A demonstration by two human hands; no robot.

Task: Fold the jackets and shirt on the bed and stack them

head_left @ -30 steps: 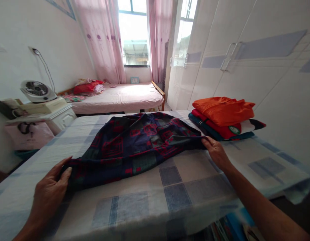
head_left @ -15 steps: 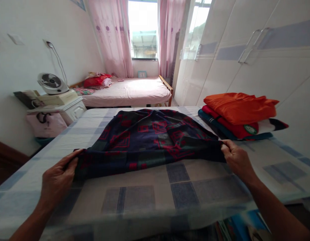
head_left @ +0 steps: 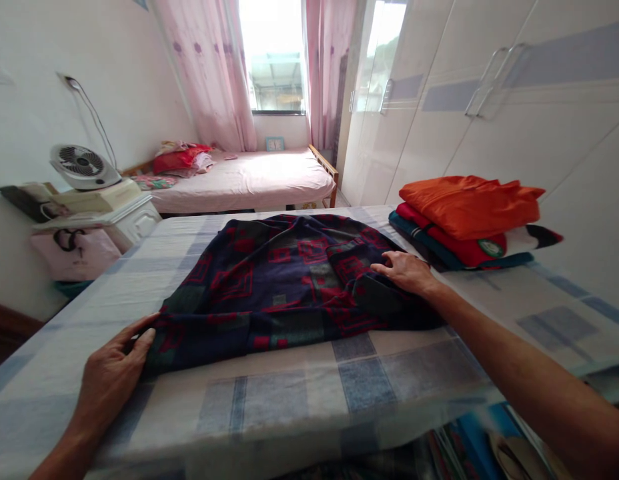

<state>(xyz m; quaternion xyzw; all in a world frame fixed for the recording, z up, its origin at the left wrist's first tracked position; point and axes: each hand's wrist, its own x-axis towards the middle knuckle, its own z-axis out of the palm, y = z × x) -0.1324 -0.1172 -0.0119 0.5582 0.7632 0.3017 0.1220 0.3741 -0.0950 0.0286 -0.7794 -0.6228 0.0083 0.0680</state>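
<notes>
A dark navy garment (head_left: 284, 287) with red and green square patterns lies partly folded on the checked bed sheet (head_left: 289, 393), its near edge turned over in a band. My left hand (head_left: 117, 363) pinches the garment's near left corner between thumb and fingers. Over the right part of the cloth is my right hand (head_left: 409, 272), palm down with fingers loosely apart, holding nothing. Whether its fingertips touch the fabric I cannot tell.
Right of the garment sits a stack of folded clothes, an orange one (head_left: 472, 207) on top. White wardrobes (head_left: 489, 147) line the right side. Beyond are a pink bed (head_left: 259, 177) and, at left, a fan (head_left: 84, 167) on a cabinet (head_left: 134, 223). Books (head_left: 469, 440) show below the bed's near edge.
My right hand has let go of the garment's near right corner and moved left and away from me over the cloth. My left hand stays at its corner. The view has shifted slightly.
</notes>
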